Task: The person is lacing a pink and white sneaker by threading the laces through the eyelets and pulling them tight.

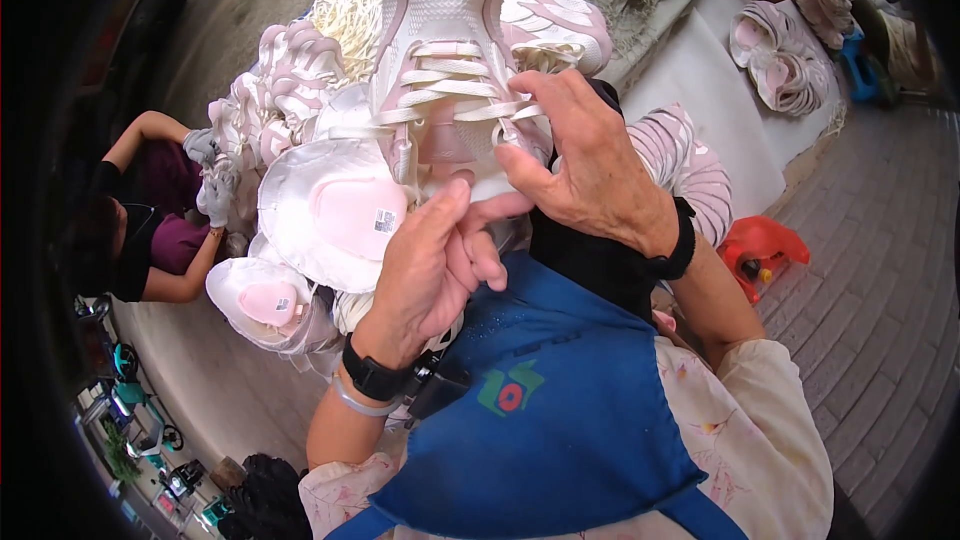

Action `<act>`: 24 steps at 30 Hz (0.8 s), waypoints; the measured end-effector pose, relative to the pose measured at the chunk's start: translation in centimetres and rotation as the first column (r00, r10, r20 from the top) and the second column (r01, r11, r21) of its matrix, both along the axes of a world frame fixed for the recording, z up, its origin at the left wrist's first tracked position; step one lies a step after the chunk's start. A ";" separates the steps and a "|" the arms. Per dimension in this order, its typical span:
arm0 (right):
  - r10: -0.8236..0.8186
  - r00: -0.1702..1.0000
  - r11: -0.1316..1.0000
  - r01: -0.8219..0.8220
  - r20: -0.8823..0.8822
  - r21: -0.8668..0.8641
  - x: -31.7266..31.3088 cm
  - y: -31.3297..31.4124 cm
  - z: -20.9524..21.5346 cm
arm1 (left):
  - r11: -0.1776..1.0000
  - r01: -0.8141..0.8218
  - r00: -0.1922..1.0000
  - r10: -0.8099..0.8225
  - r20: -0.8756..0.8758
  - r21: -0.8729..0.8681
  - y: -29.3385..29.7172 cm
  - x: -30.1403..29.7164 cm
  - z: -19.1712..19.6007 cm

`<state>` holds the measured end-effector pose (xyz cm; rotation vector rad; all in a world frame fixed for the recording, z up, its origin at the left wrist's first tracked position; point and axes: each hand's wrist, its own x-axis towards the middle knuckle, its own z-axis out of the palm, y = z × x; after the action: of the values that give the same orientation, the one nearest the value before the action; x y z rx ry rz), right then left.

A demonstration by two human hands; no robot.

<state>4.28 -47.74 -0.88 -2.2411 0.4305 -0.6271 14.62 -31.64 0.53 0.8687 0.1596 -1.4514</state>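
Observation:
A pink and white shoe upper [440,30] with white laces [450,90] is held up in front of me, toe pointing away. My right hand [585,165] pinches a lace end at the shoe's right eyelets. My left hand [430,265] grips the shoe's heel end from below, thumb up against it. A blue apron [560,400] covers my lap beneath both hands.
A heap of pink and white shoe uppers [310,190] lies at left. Another person in a dark top [150,220] with gloved hands works at that heap. More uppers [775,55] lie at far right. A red plastic container [760,250] sits on the paved floor.

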 end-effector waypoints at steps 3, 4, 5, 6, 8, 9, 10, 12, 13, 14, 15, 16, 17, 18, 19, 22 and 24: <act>0.014 0.999 0.994 -0.010 -0.030 0.111 -0.1 0.1 0.2 | 0.980 -0.197 0.962 0.187 -0.197 -0.036 -1.4 -0.5 -1.6; 0.007 1.000 0.994 -0.004 -0.025 0.110 -0.2 0.1 0.0 | 0.952 -0.287 0.916 0.241 -0.321 -0.103 -1.7 -0.8 -2.1; -0.005 0.999 0.997 0.002 0.042 0.079 -0.3 0.0 -0.4 | 0.946 -0.306 0.920 0.265 -0.287 -0.105 -1.9 -1.2 -2.3; -0.015 0.994 0.999 0.010 0.109 0.047 -0.3 -0.1 -0.7 | 0.948 -0.300 0.923 0.260 -0.283 -0.107 -2.2 -1.5 -2.2; -0.028 0.992 0.999 0.022 0.127 0.044 -0.3 0.0 -1.0 | 0.907 -0.383 0.891 0.313 -0.328 -0.173 -2.2 -1.9 -2.3; -0.037 0.989 0.999 0.032 0.143 0.040 -0.3 0.0 -1.1 | 0.908 -0.380 0.893 0.312 -0.326 -0.174 -1.9 -2.1 -2.3; -0.042 0.988 0.999 0.037 0.147 0.038 -0.2 -0.1 -1.3 | 0.935 -0.313 0.940 0.279 -0.196 -0.169 -1.4 -2.4 -2.0; 0.009 0.989 1.000 -0.013 0.146 0.028 0.1 -0.3 -1.9 | 0.957 -0.240 0.970 0.233 -0.061 -0.160 -1.4 -2.6 -1.7; 0.007 0.989 1.000 -0.011 0.150 0.026 0.4 -0.6 -2.1 | 0.955 -0.270 0.957 0.279 0.073 -0.121 -1.7 -2.8 -1.4; 0.036 0.984 0.999 -0.034 0.177 -0.015 0.8 -1.0 -2.3 | 0.949 -0.303 0.926 0.315 0.206 -0.088 -1.9 -3.0 -1.2; 0.065 0.977 0.997 -0.055 0.203 -0.057 1.0 -1.3 -2.3 | 0.950 -0.253 0.923 0.294 0.249 -0.184 -1.8 -2.9 -1.9; 0.066 0.976 0.997 -0.054 0.207 -0.062 1.1 -1.6 -2.2 | 0.949 -0.252 0.922 0.295 0.251 -0.189 -2.1 -3.1 -2.0; 0.081 0.978 0.994 -0.066 0.193 -0.083 1.0 -2.0 -2.2 | 0.936 -0.312 0.884 0.349 0.312 -0.163 -2.6 -3.3 -2.1; 0.096 0.979 0.991 -0.079 0.179 -0.105 0.9 -2.3 -2.0 | 0.917 -0.373 0.839 0.399 0.371 -0.141 -3.0 -3.5 -2.2; 0.100 0.983 0.992 -0.086 0.155 -0.097 0.6 -2.3 -1.8 | 0.903 -0.377 0.810 0.428 0.400 -0.203 -3.3 -3.5 -2.6; 0.066 0.987 0.994 -0.053 0.145 -0.093 -0.3 -1.8 -1.2 | 0.836 -0.428 0.889 0.458 0.007 -0.342 -3.1 -2.2 -2.3; 0.066 0.982 0.993 -0.047 0.178 -0.105 -0.5 -1.7 -1.3 | 0.840 -0.451 0.884 0.467 -0.021 -0.303 -3.5 -1.4 -2.1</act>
<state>3.81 -49.42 -2.15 -2.2570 0.2477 -0.8314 13.25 -35.09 -1.62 0.5660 0.0940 -0.9647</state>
